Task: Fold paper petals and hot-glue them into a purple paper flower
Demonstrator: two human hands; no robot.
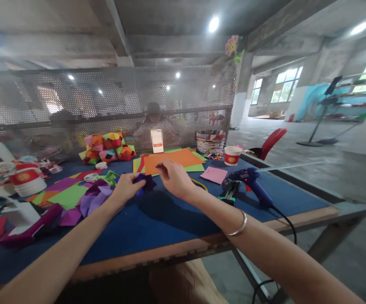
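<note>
Looking down from the head camera, the left hand (pixel 126 186) is closed around a small dark purple paper piece (pixel 147 182), held just above the blue tabletop (pixel 170 223) near its middle. The right hand (pixel 174 177) hovers just beside it with fingertips (pixel 161 167) drawn narrow, but I cannot tell whether they pinch anything. A heap of purple scraps (pixel 92 198) lies by the left wrist and an orange sheet (pixel 173 159) lies beyond the hands. The worry, to my eye, is the blue glue gun (pixel 254 185) lying near the right forearm. Its cord (pixel 286 221) trails over the table edge, so a sweep of that arm could snag it and drag the nozzle onto the pink note (pixel 214 174) or against skin.
</note>
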